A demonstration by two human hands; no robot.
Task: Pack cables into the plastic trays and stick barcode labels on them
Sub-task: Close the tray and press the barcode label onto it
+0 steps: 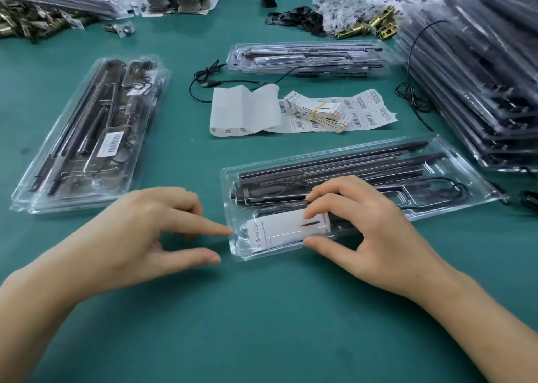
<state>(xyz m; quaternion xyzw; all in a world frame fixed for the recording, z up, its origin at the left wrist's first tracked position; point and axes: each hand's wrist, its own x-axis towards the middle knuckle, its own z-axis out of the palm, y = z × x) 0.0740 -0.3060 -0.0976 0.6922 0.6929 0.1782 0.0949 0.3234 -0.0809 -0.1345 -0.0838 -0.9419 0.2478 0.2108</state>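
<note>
A clear tray [237, 250] on the green table [262, 324] (a black cable [458, 189] lies inside) is touched at its left end by the straight index finger of the left hand [139, 228], nothing grasped. A white leaflet [279, 228] in it is seemingly pinched by the right hand [366, 222].

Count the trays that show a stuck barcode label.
1: the top tray of the left pile, barcode label near its middle. Others in the right stack may be hidden.
</note>
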